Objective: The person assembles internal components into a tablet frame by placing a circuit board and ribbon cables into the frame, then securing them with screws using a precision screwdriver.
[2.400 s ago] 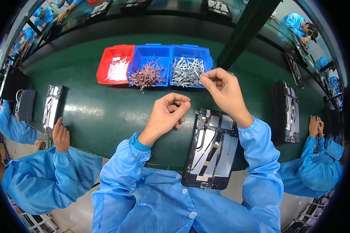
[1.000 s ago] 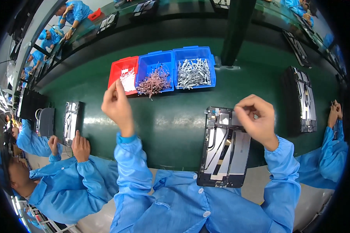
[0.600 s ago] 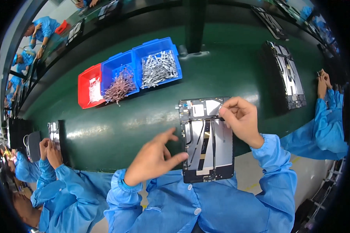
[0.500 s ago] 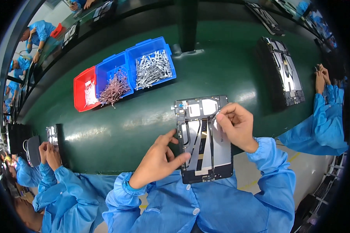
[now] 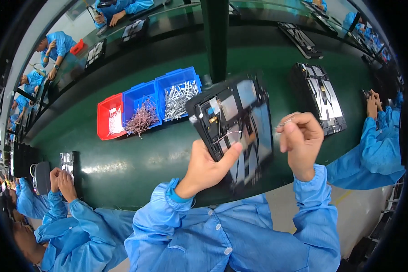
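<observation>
My left hand (image 5: 211, 165) is closed on the left edge of an opened tablet (image 5: 229, 104), its thumb over the inner face. The tablet is tilted and lifted off the bench, smeared by motion, showing black frame parts, grey panels and dark ribbon cables. Across it, near my thumb, lies a thin pale wire (image 5: 231, 133). To the right of the tablet and apart from it, my right hand (image 5: 303, 140) pinches a thin silvery piece (image 5: 285, 122) between thumb and fingertips; its exact kind is too small to tell.
Left of the post (image 5: 214, 41), a red bin (image 5: 103, 120) holds white pieces, one blue bin (image 5: 128, 97) coppery wires, another blue bin (image 5: 167, 79) silvery strips. Opened tablets (image 5: 324, 99) are stacked at right, another (image 5: 301, 41) behind. Co-workers' hands (image 5: 63, 181) work at both sides.
My left hand has taken hold of the tablet and raised and tilted it. My right hand has come away from the tablet to the right, holding the thin piece. The view has shifted.
</observation>
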The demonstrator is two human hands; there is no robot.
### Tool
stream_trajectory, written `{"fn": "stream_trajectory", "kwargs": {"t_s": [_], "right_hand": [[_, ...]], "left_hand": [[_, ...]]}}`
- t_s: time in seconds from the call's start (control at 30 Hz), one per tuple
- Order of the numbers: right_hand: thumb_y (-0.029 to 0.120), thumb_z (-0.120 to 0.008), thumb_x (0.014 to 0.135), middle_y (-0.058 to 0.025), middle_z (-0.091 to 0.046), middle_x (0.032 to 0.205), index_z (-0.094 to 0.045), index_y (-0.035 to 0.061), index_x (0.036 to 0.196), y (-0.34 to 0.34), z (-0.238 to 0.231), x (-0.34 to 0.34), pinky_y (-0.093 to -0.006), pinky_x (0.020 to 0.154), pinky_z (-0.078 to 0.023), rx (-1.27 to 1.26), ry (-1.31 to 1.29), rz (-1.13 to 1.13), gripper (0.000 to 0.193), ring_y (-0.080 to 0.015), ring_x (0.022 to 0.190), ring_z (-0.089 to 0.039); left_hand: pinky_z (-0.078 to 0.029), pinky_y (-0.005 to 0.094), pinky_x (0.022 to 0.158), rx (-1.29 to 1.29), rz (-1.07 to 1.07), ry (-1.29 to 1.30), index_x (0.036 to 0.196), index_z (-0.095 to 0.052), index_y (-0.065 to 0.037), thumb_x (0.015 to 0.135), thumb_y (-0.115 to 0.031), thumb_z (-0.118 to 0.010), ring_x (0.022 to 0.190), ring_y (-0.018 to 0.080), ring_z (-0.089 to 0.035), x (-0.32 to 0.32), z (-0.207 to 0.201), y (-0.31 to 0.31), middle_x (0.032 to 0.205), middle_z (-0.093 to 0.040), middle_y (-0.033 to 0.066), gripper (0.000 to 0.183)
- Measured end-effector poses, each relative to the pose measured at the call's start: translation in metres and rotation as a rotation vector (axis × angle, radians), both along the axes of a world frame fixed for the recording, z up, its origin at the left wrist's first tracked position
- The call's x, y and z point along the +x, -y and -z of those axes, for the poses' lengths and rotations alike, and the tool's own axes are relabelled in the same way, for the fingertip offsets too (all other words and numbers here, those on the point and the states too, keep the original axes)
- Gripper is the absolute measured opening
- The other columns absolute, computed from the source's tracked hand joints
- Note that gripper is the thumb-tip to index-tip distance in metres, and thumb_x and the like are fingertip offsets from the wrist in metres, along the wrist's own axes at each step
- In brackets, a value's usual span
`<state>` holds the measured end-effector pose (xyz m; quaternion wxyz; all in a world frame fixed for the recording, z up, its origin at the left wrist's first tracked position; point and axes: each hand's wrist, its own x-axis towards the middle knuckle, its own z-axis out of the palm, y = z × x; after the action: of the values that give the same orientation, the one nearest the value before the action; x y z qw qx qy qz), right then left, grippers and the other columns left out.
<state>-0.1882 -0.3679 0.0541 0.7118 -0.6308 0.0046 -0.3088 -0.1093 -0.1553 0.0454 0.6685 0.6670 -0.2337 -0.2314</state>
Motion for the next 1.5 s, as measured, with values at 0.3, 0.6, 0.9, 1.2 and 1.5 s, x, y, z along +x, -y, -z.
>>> {"fn": "stream_trajectory", "kwargs": {"t_s": [0.3, 0.6, 0.9, 1.2, 1.5], "right_hand": [[-0.002, -0.062, 0.093, -0.0092, -0.06, 0.099, -0.059, -0.0022, 0.094, -0.036, -0.06, 0.03, -0.0261, 0.08, -0.048, 0.03, 0.046, -0.535, 0.003, -0.0108, 0.091, -0.057], [0.001, -0.063, 0.092, -0.0058, -0.06, 0.097, -0.06, -0.0027, 0.093, -0.046, -0.058, 0.044, -0.026, 0.08, -0.049, 0.064, -0.04, -0.537, 0.005, -0.0085, 0.088, -0.057], [-0.001, -0.067, 0.088, -0.0076, -0.054, 0.098, -0.061, -0.0028, 0.086, -0.044, -0.061, 0.043, -0.0278, 0.083, -0.047, 0.028, -0.04, -0.548, 0.007, -0.0122, 0.09, -0.056], [-0.003, -0.064, 0.086, -0.0077, -0.054, 0.098, -0.061, -0.0029, 0.083, -0.046, -0.059, 0.04, -0.0277, 0.083, -0.047, 0.071, -0.061, -0.541, 0.005, -0.0121, 0.089, -0.055], [-0.002, -0.063, 0.085, -0.0081, -0.054, 0.096, -0.061, -0.0036, 0.081, -0.043, -0.06, 0.041, -0.027, 0.08, -0.046, 0.024, -0.083, -0.539, 0.005, -0.0119, 0.087, -0.054]], "left_hand": [[-0.057, 0.0343, 0.061, -0.068, -0.439, 1.113, 0.105, -0.069, 0.005, 0.068, -0.002, -0.078, 0.072, 0.0304, -0.072, 0.035, 0.049, 0.024, 0.09, -0.072, 0.0161, 0.04], [-0.058, 0.034, 0.063, -0.053, -0.487, 1.073, 0.105, -0.069, 0.006, 0.07, -0.003, -0.079, 0.076, 0.0304, -0.074, 0.026, 0.039, 0.023, 0.096, -0.072, 0.0178, 0.038], [-0.059, 0.0359, 0.064, 0.0, -0.416, 1.036, 0.109, -0.068, 0.008, 0.07, -0.004, -0.076, 0.078, 0.032, -0.074, 0.025, 0.043, 0.019, 0.096, -0.073, 0.0182, 0.042], [-0.058, 0.0354, 0.064, 0.006, -0.421, 1.046, 0.112, -0.067, 0.008, 0.07, -0.005, -0.074, 0.078, 0.0314, -0.074, 0.026, 0.049, 0.019, 0.098, -0.073, 0.0191, 0.044], [-0.058, 0.035, 0.065, 0.02, -0.418, 1.133, 0.118, -0.064, 0.012, 0.074, -0.006, -0.074, 0.079, 0.0312, -0.075, 0.028, 0.046, 0.02, 0.097, -0.073, 0.0196, 0.049]]}}
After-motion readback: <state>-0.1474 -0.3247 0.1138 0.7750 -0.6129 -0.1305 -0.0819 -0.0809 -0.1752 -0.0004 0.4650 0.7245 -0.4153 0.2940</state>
